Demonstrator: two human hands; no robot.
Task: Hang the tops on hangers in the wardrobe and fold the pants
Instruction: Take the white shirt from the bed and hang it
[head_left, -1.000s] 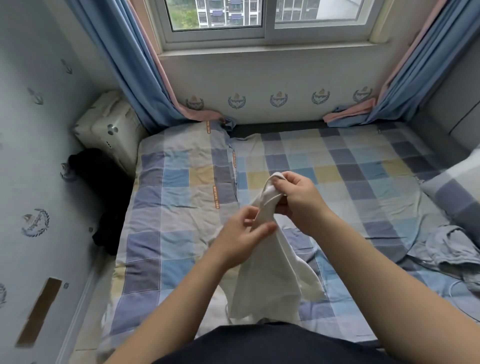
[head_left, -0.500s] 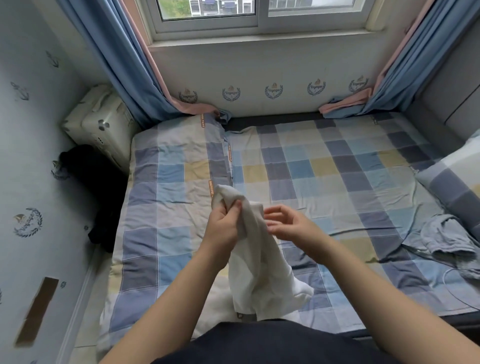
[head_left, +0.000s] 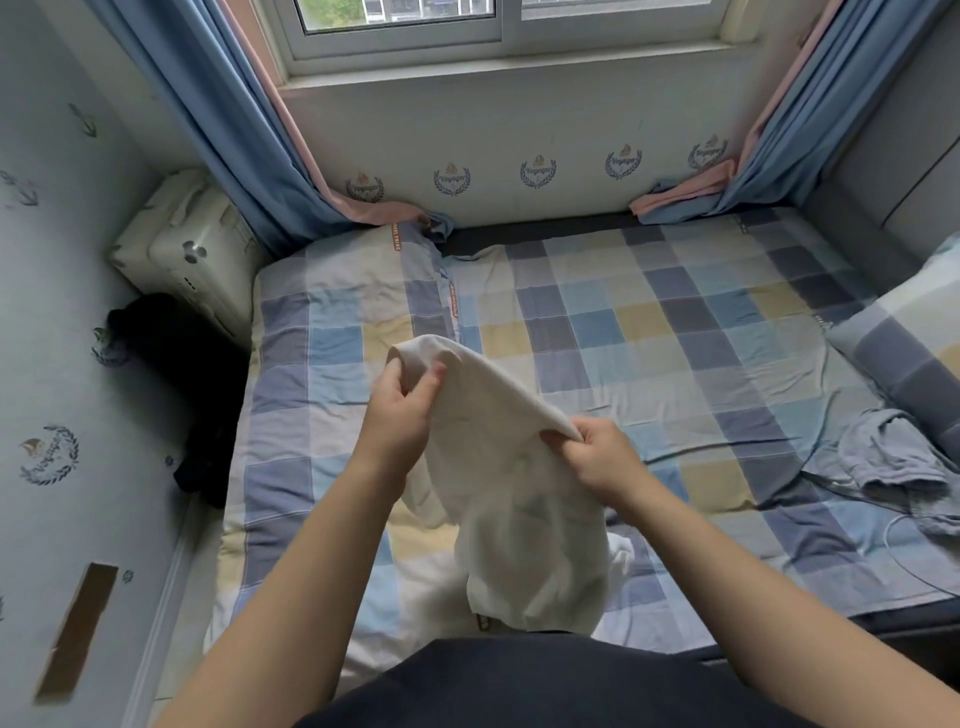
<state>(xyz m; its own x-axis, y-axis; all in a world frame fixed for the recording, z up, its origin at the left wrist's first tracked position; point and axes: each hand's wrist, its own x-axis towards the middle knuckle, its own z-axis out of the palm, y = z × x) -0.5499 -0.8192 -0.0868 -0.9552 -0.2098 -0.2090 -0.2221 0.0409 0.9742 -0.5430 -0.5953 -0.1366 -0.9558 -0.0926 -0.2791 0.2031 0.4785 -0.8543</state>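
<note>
A bed in a blue, grey and yellow checked sheet fills the room. Past its far edge is a window, with blue, pink-edged curtains hanging to both far corners. A checked pillow lies at the bed's right edge. Left of the bed a white box and a black heap sit against the wall — nearer, a brown strip is stuck on it.
</note>
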